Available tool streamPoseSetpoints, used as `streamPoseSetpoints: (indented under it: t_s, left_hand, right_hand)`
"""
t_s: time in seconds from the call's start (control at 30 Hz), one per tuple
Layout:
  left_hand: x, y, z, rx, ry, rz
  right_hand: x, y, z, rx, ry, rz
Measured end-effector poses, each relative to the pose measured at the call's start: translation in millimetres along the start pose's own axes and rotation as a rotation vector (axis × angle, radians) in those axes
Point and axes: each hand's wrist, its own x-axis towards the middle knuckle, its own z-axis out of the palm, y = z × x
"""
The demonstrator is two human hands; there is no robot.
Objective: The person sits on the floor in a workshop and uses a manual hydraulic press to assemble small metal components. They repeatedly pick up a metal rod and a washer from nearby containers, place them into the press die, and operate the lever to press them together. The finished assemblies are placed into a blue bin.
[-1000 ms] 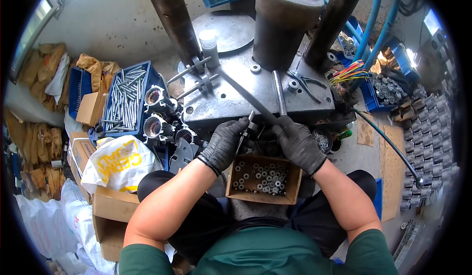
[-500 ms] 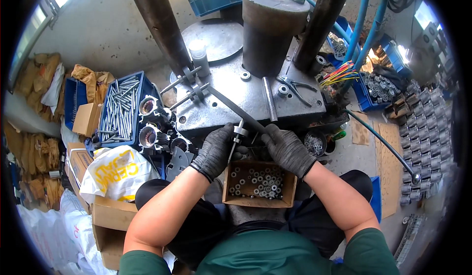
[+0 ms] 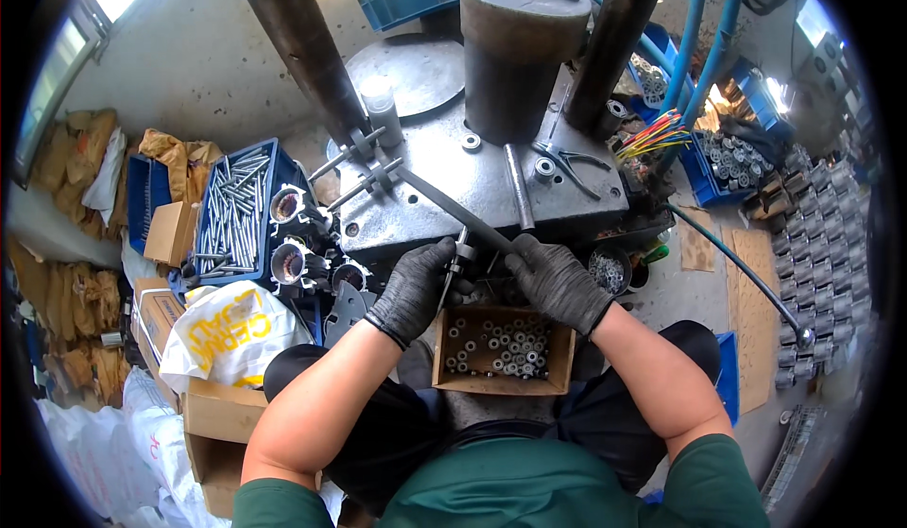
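While both gloved hands meet just above the cardboard box of small metal nuts (image 3: 504,350) resting on the person's lap, the work looks like threading a nut or washer onto a long bolt (image 3: 452,271). The left hand (image 3: 416,287) is closed around the bolt's shank, holding it nearly upright and tilted slightly; the right hand (image 3: 556,282) is curled with its fingertips at the bolt's upper end, though I cannot tell whether it pinches a small part there. To do this well, I would judge, the bolt should be kept steady over the box so any dropped piece falls back in, and the part started squarely on the thread. Just beyond the hands lies the grey steel machine plate (image 3: 453,174), with a dark flat bar (image 3: 453,209) slanting across it and a heavy cylinder (image 3: 521,51) farther back. A blue crate of long bolts (image 3: 231,212) sits to the left. Compared with a second ago, the hands have drawn slightly lower and closer together, with the bolt more upright.
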Motion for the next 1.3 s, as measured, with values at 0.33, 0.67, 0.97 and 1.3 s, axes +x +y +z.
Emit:
streamPoseSetpoints:
  t_s: [0.33, 0.67, 0.97, 1.3]
  left_hand:
    - [7, -6, -6, 0.014, 0.118, -0.011]
    - [3, -4, -4, -0.007, -0.009, 0.024]
    - [6, -4, -7, -0.055, -0.007, -0.036]
    - [3, -3, -1, 0.007, 0.003, 0.007]
  right_hand:
    - [-2, -10, -4, 0.024, 0.068, 0.018]
    - [-3, -4, -1, 0.081, 0.121, 0.012]
    - [-4, -14, -12, 0.038, 0.060, 0.031]
    - [-2, -2, 3, 0.006, 0.012, 0.041]
